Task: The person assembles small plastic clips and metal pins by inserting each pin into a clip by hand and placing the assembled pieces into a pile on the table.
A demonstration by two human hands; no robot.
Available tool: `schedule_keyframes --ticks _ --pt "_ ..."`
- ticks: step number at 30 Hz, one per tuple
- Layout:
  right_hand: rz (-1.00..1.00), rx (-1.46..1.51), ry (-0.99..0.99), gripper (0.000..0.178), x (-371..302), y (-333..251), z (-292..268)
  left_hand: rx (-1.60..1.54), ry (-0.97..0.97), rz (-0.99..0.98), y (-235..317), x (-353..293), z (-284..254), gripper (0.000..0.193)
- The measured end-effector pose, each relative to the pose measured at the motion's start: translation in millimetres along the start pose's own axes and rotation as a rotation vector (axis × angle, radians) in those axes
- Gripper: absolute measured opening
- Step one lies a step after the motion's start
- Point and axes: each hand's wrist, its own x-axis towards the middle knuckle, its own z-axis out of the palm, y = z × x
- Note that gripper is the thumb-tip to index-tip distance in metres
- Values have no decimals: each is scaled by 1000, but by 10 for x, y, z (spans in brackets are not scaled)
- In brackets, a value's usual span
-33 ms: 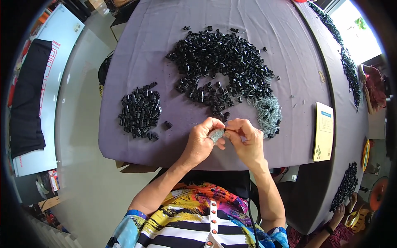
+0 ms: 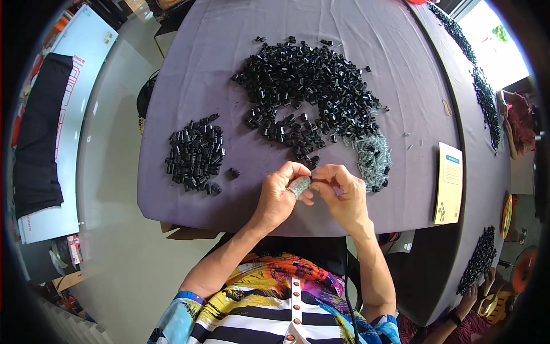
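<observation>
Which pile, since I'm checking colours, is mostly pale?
The grey pile, beyond the right hand; the big pile, left pile and far-right piles are black.

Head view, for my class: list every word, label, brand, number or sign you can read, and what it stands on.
White box: large red lettering, partly behind black cloth; I won't copy it out.
Yellow booklet: printed heading and lines, too small to read.

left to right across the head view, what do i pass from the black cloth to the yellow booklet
Black cloth, smaller black pile, left hand, right hand, pale translucent pile, yellow booklet.
</observation>
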Motion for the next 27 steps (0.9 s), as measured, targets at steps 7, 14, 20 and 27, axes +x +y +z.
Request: schedule_keyframes --ticks 7,14,20,27 --pt "-179 -372 -29 25 309 13 -71 -197 91 -40 -9 41 -13 12" --pt "-190 -567 -134 21 363 66 -39 -222 98 -46 -7 51 -13 12" --pt "-150 -353 45 13 276 76 -64 -184 91 -72 28 69 -8 11" --pt "288 497 128 11 69 54 39 -55 30 -50 32 87 16 9"
